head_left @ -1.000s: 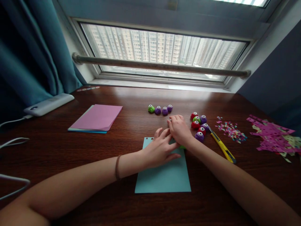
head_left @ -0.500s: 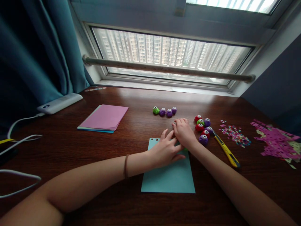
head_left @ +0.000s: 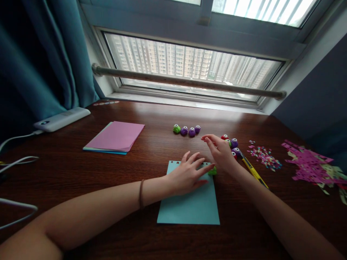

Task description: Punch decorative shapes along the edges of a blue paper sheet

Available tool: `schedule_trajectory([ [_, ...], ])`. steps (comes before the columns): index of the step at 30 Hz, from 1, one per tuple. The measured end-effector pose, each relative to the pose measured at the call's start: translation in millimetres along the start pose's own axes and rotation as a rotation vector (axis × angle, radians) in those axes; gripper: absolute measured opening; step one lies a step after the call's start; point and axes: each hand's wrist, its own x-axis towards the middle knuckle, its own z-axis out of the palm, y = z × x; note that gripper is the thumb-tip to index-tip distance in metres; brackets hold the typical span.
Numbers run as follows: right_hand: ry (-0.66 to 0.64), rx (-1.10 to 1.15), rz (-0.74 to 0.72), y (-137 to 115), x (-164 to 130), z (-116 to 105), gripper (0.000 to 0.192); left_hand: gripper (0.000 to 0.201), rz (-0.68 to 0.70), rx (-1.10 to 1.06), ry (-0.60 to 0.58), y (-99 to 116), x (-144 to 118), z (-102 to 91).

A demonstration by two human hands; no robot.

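A light blue paper sheet (head_left: 189,206) lies on the dark wooden table (head_left: 81,169) with small shapes punched along its top edge. My left hand (head_left: 187,175) rests flat on its upper part, fingers spread. A small green punch (head_left: 213,171) sits at the sheet's top right corner, just beside my left fingertips. My right hand (head_left: 221,151) hovers above it, lifted and loosely open, holding nothing. Behind that hand is a cluster of red, green and purple punches (head_left: 233,144), partly hidden.
A row of one green and three purple punches (head_left: 187,130) stands further back. A yellow utility knife (head_left: 253,170), paper confetti (head_left: 262,154) and pink paper scraps (head_left: 311,164) lie right. A pink and blue paper stack (head_left: 115,136), a white power bank (head_left: 61,118) and cables lie left.
My right hand has lifted off the green punch and opened, moving up and back. My left hand stays on the blue sheet. The camera has shifted slightly.
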Motion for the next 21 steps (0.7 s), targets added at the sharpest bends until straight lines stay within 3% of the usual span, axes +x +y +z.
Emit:
schedule_trajectory([
  [4, -0.093, 0.128, -0.020, 5.4, -38.8, -18.9, 0.020, 0.050, -0.015, -0.022, -0.022, -0.7, -0.6, 0.9],
  [8, -0.209, 0.153, -0.053, 17.1, -68.0, -21.5, 0.042, 0.063, -0.052, -0.068, -0.031, -0.4, -0.4, 1.1],
  [10, -0.269, 0.149, -0.061, 22.0, -71.0, -22.2, 0.049, 0.068, -0.068, -0.088, -0.039, -0.4, 0.1, 1.1],
  [16, -0.388, -0.007, -0.013, 23.4, -63.6, -44.4, 0.042, 0.060, -0.071, -0.095, -0.059, -1.2, 0.5, 1.1],
  [21, -0.509, -0.190, 0.007, 20.2, -62.0, -65.3, 0.021, 0.057, -0.019, -0.080, -0.009, -2.3, -1.5, 1.3],
])
